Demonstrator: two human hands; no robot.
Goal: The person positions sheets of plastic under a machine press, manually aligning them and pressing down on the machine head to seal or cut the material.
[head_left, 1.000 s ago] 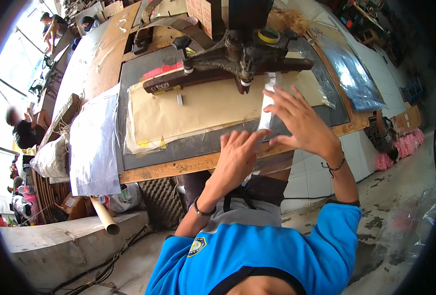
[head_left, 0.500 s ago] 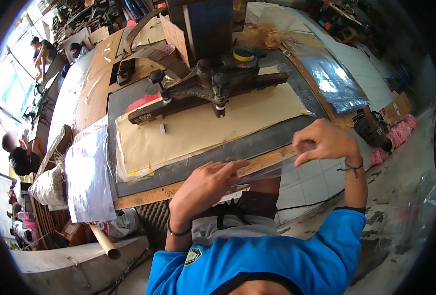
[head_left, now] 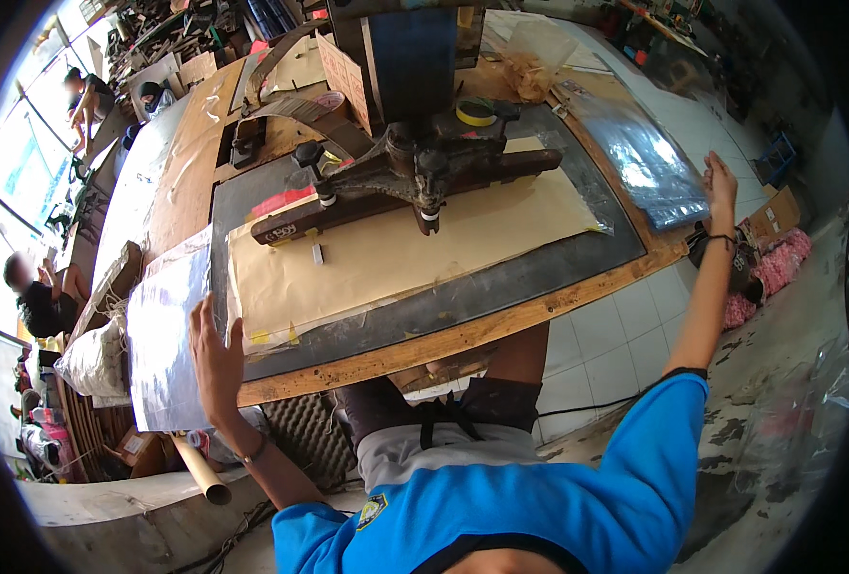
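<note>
My left hand [head_left: 217, 364] is open, fingers and thumb apart, at the right edge of a pile of clear plastic sheets [head_left: 168, 335] on the table's left side. My right hand [head_left: 720, 182] is raised beside the shiny stack of clear plastic [head_left: 645, 158] at the right. Its fingers are drawn together; whether anything thin lies between them is hidden. Between my hands, a tan paper sheet [head_left: 367, 277] lies on the dark board [head_left: 597, 249]. Above it stands a dark metal press head with a long bar [head_left: 290, 227]. A small grey block [head_left: 317, 254] rests on the paper.
A wooden edge [head_left: 424, 346] borders the table in front of me. Yellow tape [head_left: 476, 113] lies behind the press. A cardboard tube [head_left: 204, 474] sticks out below at left. Pink bundles [head_left: 781, 260] and a cardboard box [head_left: 774, 212] are at right. Other people sit far left.
My left hand has moved left from the table's front edge to the plastic pile. My right hand has swung outward and up to the right-hand stack. A clear film between them no longer shows.
</note>
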